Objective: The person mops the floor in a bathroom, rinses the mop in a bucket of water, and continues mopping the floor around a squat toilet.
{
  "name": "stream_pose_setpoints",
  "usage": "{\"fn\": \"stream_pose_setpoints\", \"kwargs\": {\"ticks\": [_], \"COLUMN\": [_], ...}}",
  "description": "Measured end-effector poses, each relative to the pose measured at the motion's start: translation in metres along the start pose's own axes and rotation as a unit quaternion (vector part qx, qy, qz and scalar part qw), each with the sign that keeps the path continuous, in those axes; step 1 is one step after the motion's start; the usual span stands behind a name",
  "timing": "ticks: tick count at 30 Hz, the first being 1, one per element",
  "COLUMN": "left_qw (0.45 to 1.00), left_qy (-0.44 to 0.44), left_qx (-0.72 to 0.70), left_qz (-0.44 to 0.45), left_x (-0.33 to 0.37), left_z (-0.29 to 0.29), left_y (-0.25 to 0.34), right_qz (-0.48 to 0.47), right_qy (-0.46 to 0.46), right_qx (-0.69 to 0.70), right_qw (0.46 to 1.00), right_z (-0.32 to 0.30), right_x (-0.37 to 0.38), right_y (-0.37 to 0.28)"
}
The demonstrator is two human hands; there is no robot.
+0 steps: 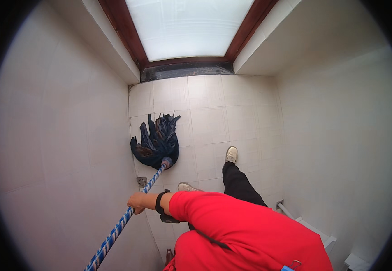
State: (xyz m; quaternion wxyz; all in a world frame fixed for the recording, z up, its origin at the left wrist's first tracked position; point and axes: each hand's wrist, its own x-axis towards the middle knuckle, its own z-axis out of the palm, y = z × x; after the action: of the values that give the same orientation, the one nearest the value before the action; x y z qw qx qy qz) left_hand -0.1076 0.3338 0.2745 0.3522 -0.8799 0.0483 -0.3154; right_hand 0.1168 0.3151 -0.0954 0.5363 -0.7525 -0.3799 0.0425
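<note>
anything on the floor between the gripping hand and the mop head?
Head view: a small square floor drain sits beside the striped handle, between the hand and the dark mop head. Otherwise bare tiles.

The mop (156, 143) you hold has a dark blue string head with some brown strands, spread flat on the white tiled floor against the left wall. Its blue-and-white spiral-striped handle (123, 219) slants from the head toward the lower frame edge, apparently straight.

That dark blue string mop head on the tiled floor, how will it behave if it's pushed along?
The dark blue string mop head looks floppy: its strands splay loosely, so they would likely drag and spread. The blue-and-white striped handle looks stiff, gripped by one hand, so pushes should carry through.
</note>
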Motion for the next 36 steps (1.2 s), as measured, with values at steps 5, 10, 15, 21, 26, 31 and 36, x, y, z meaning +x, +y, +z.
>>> {"fn": "stream_pose_setpoints", "kwargs": {"ticks": [5,10,15,21,26,31,36], "left_qw": [0.902,0.905,0.946,0.906,0.919,0.919,0.934], "left_qy": [-0.380,-0.325,-0.208,-0.128,-0.068,-0.018,-0.022], "left_qx": [-0.115,-0.183,-0.183,-0.371,-0.389,-0.377,-0.338], "left_qz": [-0.167,-0.205,-0.168,-0.159,-0.016,0.110,0.110], "left_x": [-0.057,-0.091,-0.111,-0.047,0.035,0.104,0.149], "left_z": [0.090,0.117,0.146,0.155,0.153,0.144,0.117], "left_y": [-0.073,-0.032,-0.011,0.081,0.147,0.155,0.133], "right_qz": [0.058,0.116,0.115,0.174,0.231,0.209,0.149], "right_qy": [-0.076,-0.078,-0.035,0.143,0.320,0.445,0.509], "right_qx": [-0.075,-0.112,-0.159,-0.203,-0.214,-0.206,-0.151], "right_qw": [0.993,0.984,0.980,0.953,0.894,0.846,0.834], "right_z": [0.015,0.019,-0.007,-0.072,-0.134,-0.162,-0.144], "right_x": [-0.033,-0.058,-0.072,-0.105,-0.126,-0.126,-0.107], "right_y": [0.025,0.061,0.089,0.145,0.186,0.179,0.160]}}
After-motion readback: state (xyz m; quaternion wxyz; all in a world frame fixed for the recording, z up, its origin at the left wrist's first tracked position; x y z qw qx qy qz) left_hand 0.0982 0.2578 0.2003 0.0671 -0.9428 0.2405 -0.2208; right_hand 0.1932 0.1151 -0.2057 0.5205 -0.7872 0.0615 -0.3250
